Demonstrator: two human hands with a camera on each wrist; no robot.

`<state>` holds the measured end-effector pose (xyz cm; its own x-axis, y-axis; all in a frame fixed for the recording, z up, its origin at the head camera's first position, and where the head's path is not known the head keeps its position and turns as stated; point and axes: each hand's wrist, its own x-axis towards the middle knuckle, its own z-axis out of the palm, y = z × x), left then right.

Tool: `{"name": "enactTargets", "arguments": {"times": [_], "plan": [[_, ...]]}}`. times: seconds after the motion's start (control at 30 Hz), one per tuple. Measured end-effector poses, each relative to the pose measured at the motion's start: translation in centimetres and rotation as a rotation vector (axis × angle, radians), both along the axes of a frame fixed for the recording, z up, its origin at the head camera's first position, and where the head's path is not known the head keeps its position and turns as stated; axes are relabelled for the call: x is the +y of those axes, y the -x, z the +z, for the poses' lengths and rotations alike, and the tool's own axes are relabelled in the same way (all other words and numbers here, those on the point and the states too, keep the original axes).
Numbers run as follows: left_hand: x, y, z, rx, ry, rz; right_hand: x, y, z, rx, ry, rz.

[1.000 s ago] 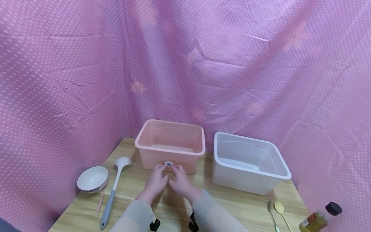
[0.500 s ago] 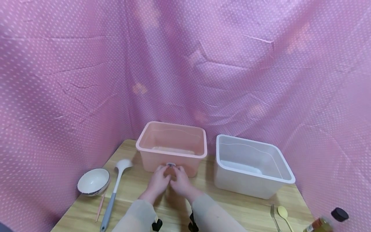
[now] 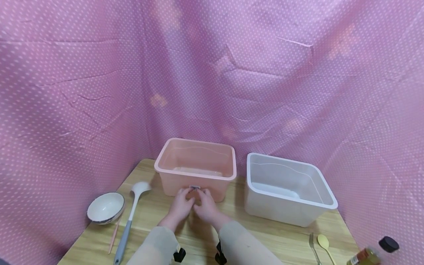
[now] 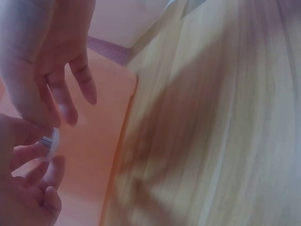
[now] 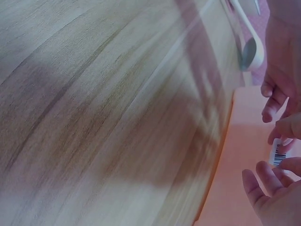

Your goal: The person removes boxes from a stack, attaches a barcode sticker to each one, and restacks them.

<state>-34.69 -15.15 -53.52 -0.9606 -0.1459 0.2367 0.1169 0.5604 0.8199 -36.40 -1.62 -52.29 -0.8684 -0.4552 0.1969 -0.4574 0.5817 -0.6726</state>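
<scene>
A pink plastic bin (image 3: 195,173) stands open on the wooden table (image 3: 265,235). On its front wall sits a small white barcode label (image 3: 194,188). My left hand (image 3: 184,195) and right hand (image 3: 202,195) meet at this label, fingertips pinching its edges. In the left wrist view the label (image 4: 51,141) sits edge-on between curled fingers (image 4: 28,134) against the pink wall (image 4: 99,141). The right wrist view shows the barcode label (image 5: 278,151) between fingers (image 5: 288,128) in front of the pink wall (image 5: 235,179).
A white bin (image 3: 288,197) stands to the right of the pink one. At the left lie a white bowl (image 3: 105,208), a grey-handled ladle (image 3: 132,209) and a thin pink stick (image 3: 113,235). A fork (image 3: 313,246), yellow spoon (image 3: 324,243) and black-capped bottle (image 3: 374,252) sit front right.
Both hands stay at the label on the pink bin's front wall. Only the head view has shifted slightly.
</scene>
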Motion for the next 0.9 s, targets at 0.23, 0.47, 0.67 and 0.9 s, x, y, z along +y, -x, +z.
{"name": "enactTargets", "arguments": {"times": [0.23,0.47,0.67,0.9], "plan": [[-0.1,-0.2,0.3,-0.034,0.002,0.025,-0.1,0.0,-0.1,0.011,-0.014,-0.010],[-0.5,-0.2,0.0,-0.033,-0.029,0.017,0.0,0.1,-0.4,0.030,-0.014,-0.075],[-0.8,0.2,-0.4,-0.059,-0.366,-0.039,0.3,0.3,-0.5,-0.076,0.168,-0.045],[-1.1,0.4,-0.5,-0.153,-0.452,-0.074,0.6,0.2,-0.4,-0.211,0.213,-0.010]]}}
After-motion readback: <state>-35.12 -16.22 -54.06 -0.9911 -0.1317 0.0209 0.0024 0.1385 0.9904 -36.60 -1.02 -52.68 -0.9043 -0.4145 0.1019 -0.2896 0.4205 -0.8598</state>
